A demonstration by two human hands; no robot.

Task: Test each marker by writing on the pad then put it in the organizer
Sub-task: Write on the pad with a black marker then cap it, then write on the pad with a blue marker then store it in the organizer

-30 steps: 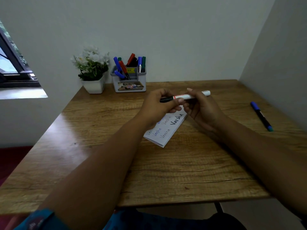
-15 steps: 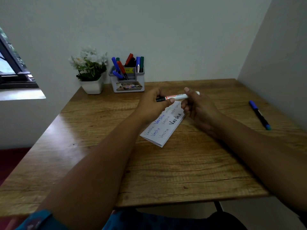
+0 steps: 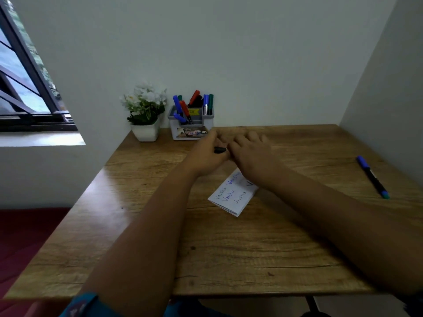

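Wooden tabletop [image 3: 229,259] fills a white-walled corner; window at upper left. Both hands meet at frame centre: left hand [image 3: 206,154] grips a black marker [image 3: 220,150], right hand [image 3: 249,154] covers its other end, fingers hidden. Pad [image 3: 231,197] lies below them. Organizer [image 3: 191,124] stands at the rear edge beside a flowerpot [image 3: 146,131]. A blue-capped marker [image 3: 372,176] lies near the right edge.

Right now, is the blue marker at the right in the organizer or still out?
Out. The blue marker lies flat on the table, far right of the organizer, and neither hand touches it.
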